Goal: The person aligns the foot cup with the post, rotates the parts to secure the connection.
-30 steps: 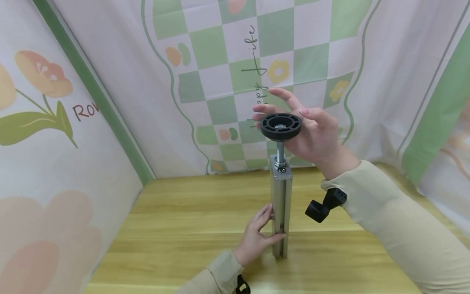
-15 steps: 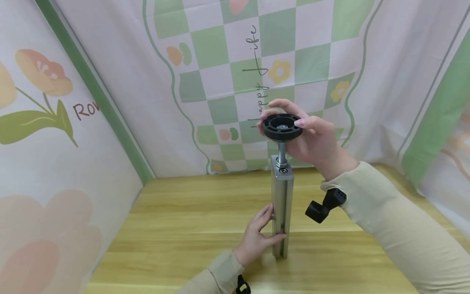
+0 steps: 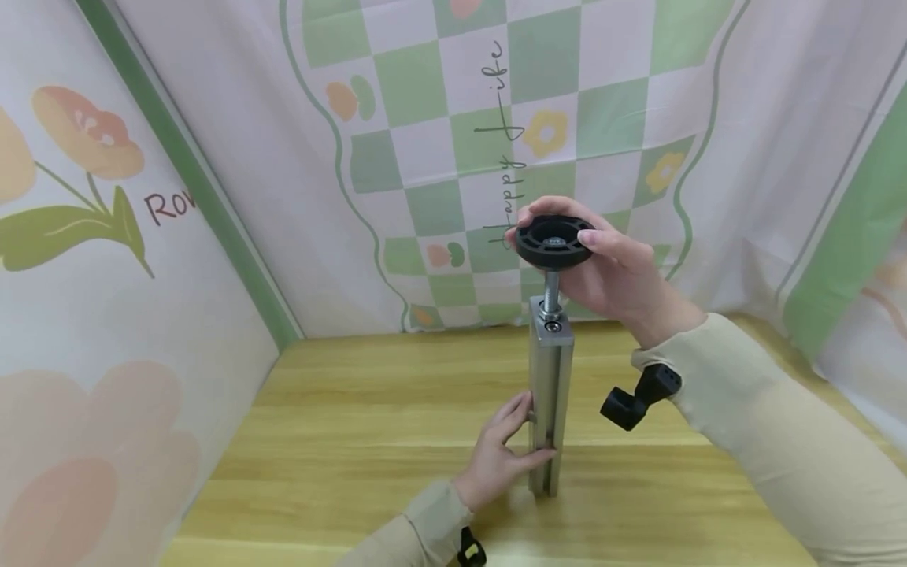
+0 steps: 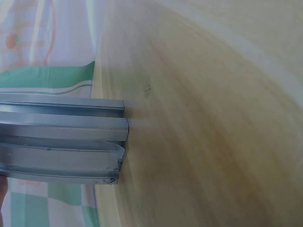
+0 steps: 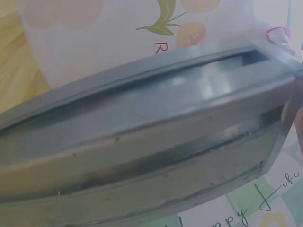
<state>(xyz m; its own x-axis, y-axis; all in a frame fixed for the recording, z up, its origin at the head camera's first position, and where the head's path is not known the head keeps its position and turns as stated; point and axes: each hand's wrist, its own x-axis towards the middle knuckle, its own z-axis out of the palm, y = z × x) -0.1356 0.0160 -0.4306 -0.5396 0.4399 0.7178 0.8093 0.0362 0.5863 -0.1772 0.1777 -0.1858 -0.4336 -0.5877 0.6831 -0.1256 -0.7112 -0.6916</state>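
Observation:
An aluminium profile stands upright on the wooden table, its slotted sides also showing in the left wrist view and close up in the right wrist view. Its top carries an end plate with a bolt head. From this plate rises the threaded rod of a levelling foot, whose round black base faces up. My left hand grips the lower part of the profile, thumb across the front. With thumb on the near rim and fingers around the far side, my right hand holds the black base.
The wooden table stretches out around the profile. Printed fabric curtains hang behind it and along both sides. A black wrist mount sits on the right sleeve.
The right hand's spread fingers and thumb have closed in on the black base of the levelling foot. The left hand keeps its grip low on the profile. The head view has shifted slightly.

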